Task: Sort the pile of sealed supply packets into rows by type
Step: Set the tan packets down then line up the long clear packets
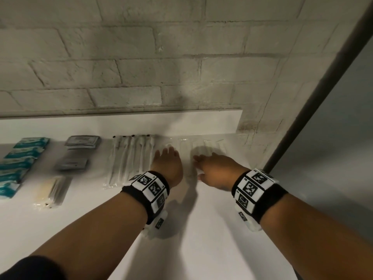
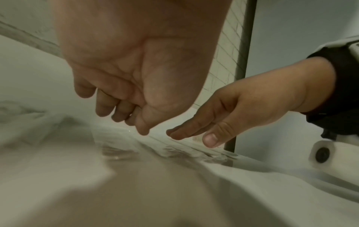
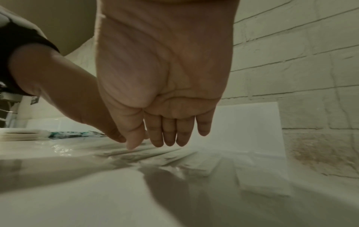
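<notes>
- The white table (image 1: 201, 229) was smooth and matte, pushed against a rough, whitewashed brick wall (image 1: 141, 63).
- Both hands reached to the far right part of the table, over a row of clear, glossy packets (image 1: 201, 144) lying flat side by side; what was inside looked long and pale, too blurred to name.
- The left hand (image 1: 168, 164) hovered palm down at the left end of that row, fingers loosely bent and hanging, gripping nothing; from the left wrist view the fingertips (image 2: 142, 130) sat just above the crinkled film.
- The right hand (image 1: 214, 168) was spread flat and relaxed, fingers straight, low over the clear packets; whether they touched the plastic I could not tell.
- Just left of the hands lay a row of long, narrow packets (image 1: 131, 158) with slim white sticks inside.
- Farther left sat flat grey rectangular pouches (image 1: 80, 142), and nearer, a pale yellowish pack (image 1: 50, 190).
- At the far left edge ran a column of teal-and-white wrappers (image 1: 22, 158).
- Black wristbands (image 1: 270, 203) carried white blocks printed with square black markers.
- A dark pole (image 1: 314, 93) slanted up on the right.
</notes>
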